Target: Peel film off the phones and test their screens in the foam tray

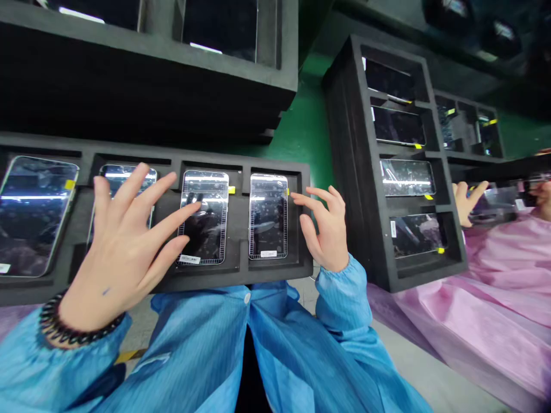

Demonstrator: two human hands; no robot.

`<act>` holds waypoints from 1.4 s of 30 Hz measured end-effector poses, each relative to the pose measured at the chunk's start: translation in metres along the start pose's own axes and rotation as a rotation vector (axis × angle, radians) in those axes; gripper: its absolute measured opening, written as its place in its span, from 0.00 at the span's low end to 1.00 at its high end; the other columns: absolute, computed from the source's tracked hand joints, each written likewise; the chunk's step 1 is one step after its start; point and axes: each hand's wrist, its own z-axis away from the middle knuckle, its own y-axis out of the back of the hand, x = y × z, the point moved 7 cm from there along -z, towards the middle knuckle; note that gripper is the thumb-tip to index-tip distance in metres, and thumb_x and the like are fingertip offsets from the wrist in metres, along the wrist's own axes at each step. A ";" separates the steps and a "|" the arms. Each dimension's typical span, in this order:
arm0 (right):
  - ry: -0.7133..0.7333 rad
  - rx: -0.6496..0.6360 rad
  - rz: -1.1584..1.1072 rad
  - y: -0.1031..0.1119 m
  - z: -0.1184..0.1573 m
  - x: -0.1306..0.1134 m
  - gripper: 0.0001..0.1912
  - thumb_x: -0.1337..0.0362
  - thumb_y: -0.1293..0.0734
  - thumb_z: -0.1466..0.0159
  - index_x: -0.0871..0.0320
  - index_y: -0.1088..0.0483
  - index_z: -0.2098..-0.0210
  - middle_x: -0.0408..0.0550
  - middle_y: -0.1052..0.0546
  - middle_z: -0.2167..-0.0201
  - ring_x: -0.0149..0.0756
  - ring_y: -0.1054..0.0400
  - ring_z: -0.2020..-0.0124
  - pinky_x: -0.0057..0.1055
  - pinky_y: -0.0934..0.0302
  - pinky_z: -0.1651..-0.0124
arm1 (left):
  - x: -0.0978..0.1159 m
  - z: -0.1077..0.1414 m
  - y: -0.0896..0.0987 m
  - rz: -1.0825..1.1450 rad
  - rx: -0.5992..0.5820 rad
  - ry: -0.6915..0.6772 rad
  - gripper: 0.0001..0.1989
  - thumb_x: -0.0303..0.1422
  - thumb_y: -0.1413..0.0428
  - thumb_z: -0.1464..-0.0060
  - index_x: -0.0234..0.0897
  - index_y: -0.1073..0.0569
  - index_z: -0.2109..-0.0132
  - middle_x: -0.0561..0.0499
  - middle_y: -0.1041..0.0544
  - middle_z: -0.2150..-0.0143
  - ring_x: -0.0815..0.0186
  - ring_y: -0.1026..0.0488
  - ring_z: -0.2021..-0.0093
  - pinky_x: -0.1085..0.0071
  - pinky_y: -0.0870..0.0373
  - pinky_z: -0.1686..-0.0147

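Observation:
My left hand (129, 246) is spread over a black foam tray (237, 241), its fingers above a phone screen panel (129, 175) that it partly covers. Its index fingertip reaches over the neighbouring screen panel (204, 229), which has a white label and a yellow tab; whether it touches cannot be made out. At the tray's right end, my right hand (326, 223) has its fingers apart, the fingertips near the yellow tab (288, 192) of the rightmost screen panel (267, 223). Nothing is held in either hand. A further panel (37, 215) lies at the far left.
A tall foam tray stack (241, 80) stands behind my tray. To the right is another stack (390, 269) with several screen panels in its slots. Beyond it, a co-worker's hand (467, 201) and pink sleeve (503, 246) show. Green floor (303, 132) lies between the stacks.

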 end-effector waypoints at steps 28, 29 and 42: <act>0.171 -0.187 -0.070 -0.044 -0.053 -0.024 0.15 0.72 0.43 0.32 0.56 0.35 0.48 0.49 0.21 0.48 0.45 0.35 0.36 0.57 0.56 0.25 | -0.020 -0.062 -0.032 0.109 -0.154 -0.168 0.31 0.45 0.60 0.31 0.31 0.41 0.30 0.36 0.27 0.38 0.51 0.33 0.46 0.51 0.37 0.44; 0.170 -0.188 -0.065 -0.044 -0.053 -0.024 0.15 0.72 0.43 0.32 0.56 0.35 0.48 0.49 0.21 0.48 0.45 0.35 0.36 0.57 0.56 0.25 | -0.019 -0.062 -0.034 0.105 -0.165 -0.171 0.31 0.44 0.60 0.31 0.30 0.41 0.30 0.36 0.28 0.37 0.51 0.33 0.45 0.51 0.37 0.44; 0.175 -0.237 -0.052 -0.048 -0.055 -0.028 0.16 0.73 0.44 0.33 0.56 0.35 0.49 0.51 0.22 0.48 0.45 0.36 0.36 0.59 0.57 0.25 | -0.018 -0.061 -0.040 0.088 -0.207 -0.174 0.30 0.43 0.62 0.31 0.30 0.41 0.30 0.37 0.28 0.38 0.51 0.34 0.45 0.53 0.38 0.45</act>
